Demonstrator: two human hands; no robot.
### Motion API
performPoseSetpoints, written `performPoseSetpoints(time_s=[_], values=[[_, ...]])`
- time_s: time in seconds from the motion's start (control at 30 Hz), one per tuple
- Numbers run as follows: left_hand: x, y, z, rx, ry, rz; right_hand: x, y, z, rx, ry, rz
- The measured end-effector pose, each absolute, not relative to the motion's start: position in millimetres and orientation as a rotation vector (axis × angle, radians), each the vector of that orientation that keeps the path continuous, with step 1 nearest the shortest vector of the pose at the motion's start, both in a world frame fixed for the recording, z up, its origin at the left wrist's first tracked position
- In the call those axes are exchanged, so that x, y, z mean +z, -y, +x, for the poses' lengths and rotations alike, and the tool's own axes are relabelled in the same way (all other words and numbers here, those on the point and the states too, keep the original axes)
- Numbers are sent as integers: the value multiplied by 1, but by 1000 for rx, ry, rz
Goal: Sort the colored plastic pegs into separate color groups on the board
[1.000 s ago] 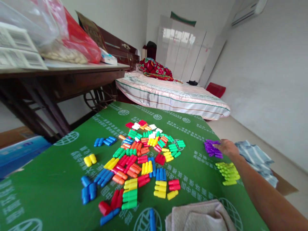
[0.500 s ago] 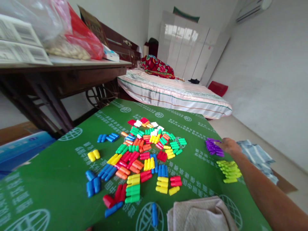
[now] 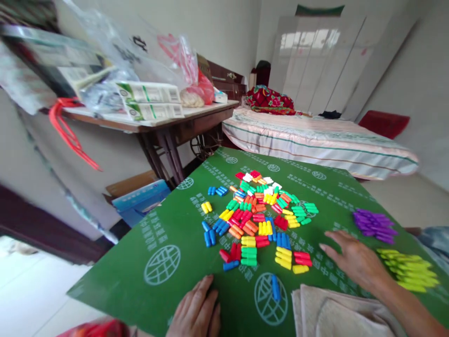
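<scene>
Left hand (image 3: 197, 309): lay by the near edge, grip hidden, could not be told; blue piece (image 3: 276, 288): lay alone; right hand (image 3: 351, 260): thumb parted wide, nothing visibly held; step, as judged: a reach, whose next grasp called for a pinch; coloured pieces (image 3: 258, 217): lay massed mid-table; purple pile (image 3: 374, 225): lay rightward

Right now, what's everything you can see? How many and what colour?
Board: one, green, in front
Mixed pieces: many, red, yellow, blue, green, orange, white, mostly mid-board
Purple pieces: many, purple, right
Lime pieces: many, lime, nearer right
Cloth: one, beige, near edge
Side table: one, brown and white, left
Cartons: two, white-green, side table
Bags: several, clear or red, side table
Bed: one, striped white, back
Blanket: one, red floral, bed
Wardrobe: one, white, back
Floor box: one, blue, left
Left hand: one, near edge
Right hand: one, right
</scene>
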State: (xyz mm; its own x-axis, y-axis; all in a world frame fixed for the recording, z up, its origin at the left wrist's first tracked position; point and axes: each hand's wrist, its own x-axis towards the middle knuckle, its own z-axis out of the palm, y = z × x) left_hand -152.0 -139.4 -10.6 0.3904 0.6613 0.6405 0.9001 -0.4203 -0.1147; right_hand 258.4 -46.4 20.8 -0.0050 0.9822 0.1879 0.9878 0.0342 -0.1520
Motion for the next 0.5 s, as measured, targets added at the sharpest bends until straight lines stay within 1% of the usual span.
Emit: performPoseSetpoints(time_s=[0.1,0.23,0.5], values=[[-16,144,-150,-735,1384,-2202,1,66,222,70,2112,-1863],[-20,145,-149,-797,1391,-2194,-12,75,198,53,2105,-1788],[-8,143,-142,-878,1381,-2151,-31,80,182,-236,2128,-1795]])
